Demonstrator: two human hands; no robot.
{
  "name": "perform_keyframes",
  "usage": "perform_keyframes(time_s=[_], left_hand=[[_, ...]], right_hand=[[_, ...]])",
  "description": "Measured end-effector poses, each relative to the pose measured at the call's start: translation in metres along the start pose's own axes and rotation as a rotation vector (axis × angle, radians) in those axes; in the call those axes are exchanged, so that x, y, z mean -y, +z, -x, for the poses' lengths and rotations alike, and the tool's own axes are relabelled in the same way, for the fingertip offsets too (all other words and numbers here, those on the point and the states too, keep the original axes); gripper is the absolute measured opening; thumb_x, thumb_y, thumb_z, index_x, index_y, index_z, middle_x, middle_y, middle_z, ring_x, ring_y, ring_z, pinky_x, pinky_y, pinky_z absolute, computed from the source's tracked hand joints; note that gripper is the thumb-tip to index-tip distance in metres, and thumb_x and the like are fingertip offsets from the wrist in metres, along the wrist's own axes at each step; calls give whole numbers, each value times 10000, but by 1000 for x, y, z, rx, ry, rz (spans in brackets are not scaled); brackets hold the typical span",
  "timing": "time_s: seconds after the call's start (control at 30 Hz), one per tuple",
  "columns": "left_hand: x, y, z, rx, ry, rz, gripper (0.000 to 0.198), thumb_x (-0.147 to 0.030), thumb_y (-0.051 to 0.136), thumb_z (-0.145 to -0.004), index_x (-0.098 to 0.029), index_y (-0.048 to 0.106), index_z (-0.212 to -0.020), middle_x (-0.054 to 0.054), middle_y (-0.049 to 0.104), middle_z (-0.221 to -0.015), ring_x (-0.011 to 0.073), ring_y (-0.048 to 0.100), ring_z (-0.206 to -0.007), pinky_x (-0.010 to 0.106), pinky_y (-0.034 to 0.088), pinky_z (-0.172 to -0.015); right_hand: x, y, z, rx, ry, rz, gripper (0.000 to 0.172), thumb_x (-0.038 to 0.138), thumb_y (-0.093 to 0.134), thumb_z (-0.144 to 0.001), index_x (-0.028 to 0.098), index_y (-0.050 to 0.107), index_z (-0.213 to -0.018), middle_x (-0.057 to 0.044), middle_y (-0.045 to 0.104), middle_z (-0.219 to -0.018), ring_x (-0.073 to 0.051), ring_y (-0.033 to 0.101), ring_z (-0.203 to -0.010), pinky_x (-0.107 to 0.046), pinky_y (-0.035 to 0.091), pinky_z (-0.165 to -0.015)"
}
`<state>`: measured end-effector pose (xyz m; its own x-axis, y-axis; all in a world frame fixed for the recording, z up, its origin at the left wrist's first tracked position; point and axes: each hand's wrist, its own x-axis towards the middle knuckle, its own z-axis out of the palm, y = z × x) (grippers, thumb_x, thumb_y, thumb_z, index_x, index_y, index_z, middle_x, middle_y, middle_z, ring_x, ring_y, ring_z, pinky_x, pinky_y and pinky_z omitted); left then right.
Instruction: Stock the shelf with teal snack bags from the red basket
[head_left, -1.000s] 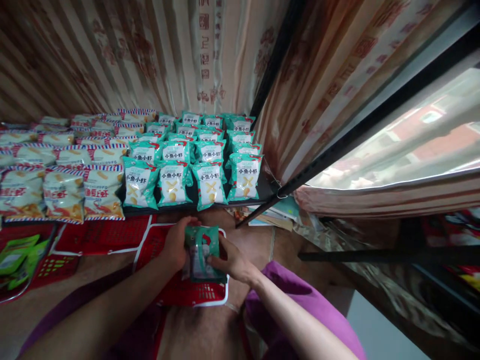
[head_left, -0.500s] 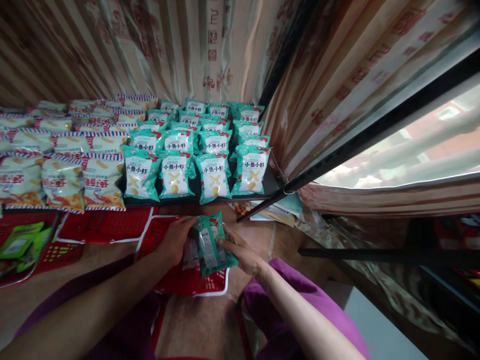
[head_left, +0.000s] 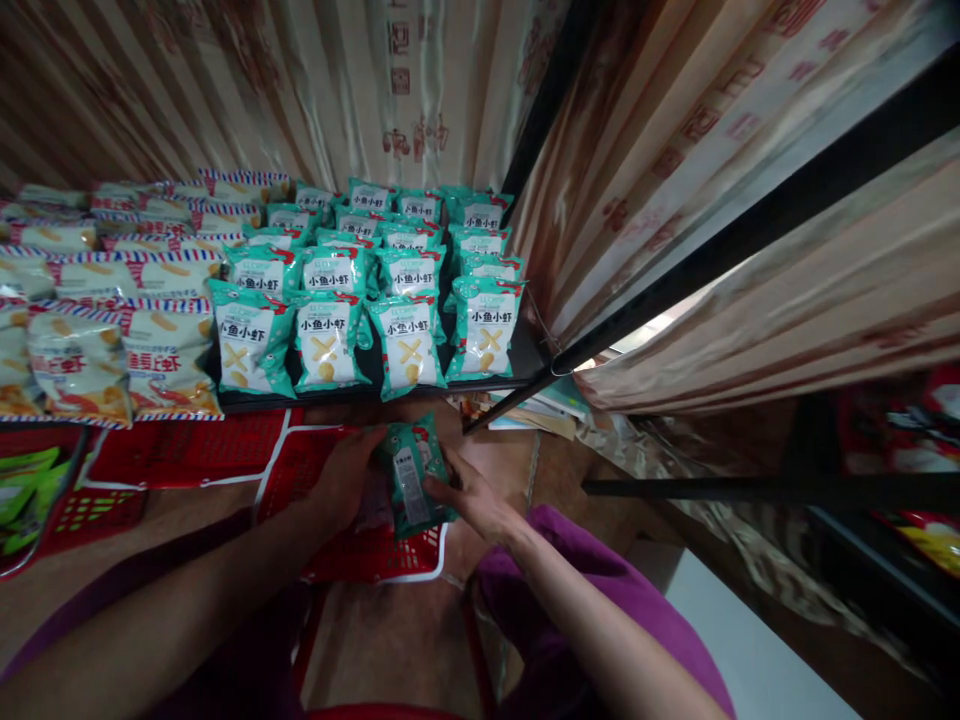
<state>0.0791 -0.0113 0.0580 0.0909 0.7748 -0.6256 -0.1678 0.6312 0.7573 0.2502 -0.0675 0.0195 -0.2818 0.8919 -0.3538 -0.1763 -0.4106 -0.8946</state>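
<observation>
A teal snack bag [head_left: 409,475] is held over the red basket [head_left: 292,480], its printed back panel facing me. My right hand [head_left: 472,497] grips it from the right side, thumb across the front and fingers behind. At the bag's upper left edge is my left hand [head_left: 349,478], closed on it, its fingertips blurred and partly hidden. A dim pinkish packet [head_left: 375,505] shows below my left hand, over the basket. Just beyond stand rows of upright teal snack bags [head_left: 409,345] on the black shelf [head_left: 532,355].
Red-and-white snack bags [head_left: 169,360] fill the shelf's left part. Another red basket [head_left: 187,445] and one with green packets [head_left: 30,495] lie on the floor at left. A black shelf post [head_left: 675,260] slants across the right, before a patterned curtain [head_left: 442,90].
My view has shifted a little, so the shelf and bags sit further left and slightly higher. Both hands keep hold of the teal bag, which has barely moved over the basket.
</observation>
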Motion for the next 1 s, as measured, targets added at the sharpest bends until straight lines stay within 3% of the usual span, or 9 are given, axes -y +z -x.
perform_keyframes(time_s=[0.23,0.47,0.63,0.7,0.8,0.9,1.0], left_hand=[[7,7,2,150,-158,81,418,-385,789,-503,-152,659,-825,44,705,-814,184,631,-739,294,472,-694],[11,7,-3,37,-148,91,345,-350,773,-543,-152,658,-801,19,694,-737,157,606,-680,274,448,-660],[11,6,-4,-19,-143,69,323,-352,764,-563,-161,649,-797,18,700,-755,155,611,-690,267,439,-645],[9,6,-4,-40,-154,58,301,-344,759,-568,-163,643,-778,15,693,-734,155,611,-673,269,442,-632],[7,5,-5,-85,-153,18,286,-360,750,-569,-163,621,-731,5,670,-677,146,590,-609,268,436,-592],[8,2,-7,-103,-149,-13,306,-393,738,-568,-163,605,-718,-8,645,-639,137,565,-566,270,431,-564],[10,0,-8,-103,-142,-44,317,-412,728,-569,-161,603,-718,-9,633,-633,131,552,-554,264,426,-549]], right_hand=[[-1,-5,4,-64,43,4,536,429,689,-755,250,522,-1232,-7,638,-1087,-194,574,-986,-318,434,-876],[-2,-5,4,-63,-7,26,546,485,646,-786,243,502,-1253,-48,595,-1231,-226,549,-1131,-364,418,-974],[-10,-7,-2,-180,-60,192,677,453,652,-783,251,377,-1368,-107,535,-1318,-245,548,-1162,-425,449,-968],[-14,-10,-4,-224,-137,316,665,414,652,-785,257,385,-1373,-114,537,-1310,-245,572,-1125,-433,474,-939],[-15,-13,-4,-270,-352,605,514,335,634,-806,256,503,-1296,-105,543,-1299,-248,524,-1186,-448,429,-1000],[-13,-12,-3,-233,-541,803,369,257,599,-835,249,588,-1204,-102,558,-1277,-237,509,-1199,-437,410,-1018],[-13,-11,-3,-175,-626,860,302,217,572,-851,240,622,-1147,-100,605,-1197,-218,562,-1114,-402,460,-949]])
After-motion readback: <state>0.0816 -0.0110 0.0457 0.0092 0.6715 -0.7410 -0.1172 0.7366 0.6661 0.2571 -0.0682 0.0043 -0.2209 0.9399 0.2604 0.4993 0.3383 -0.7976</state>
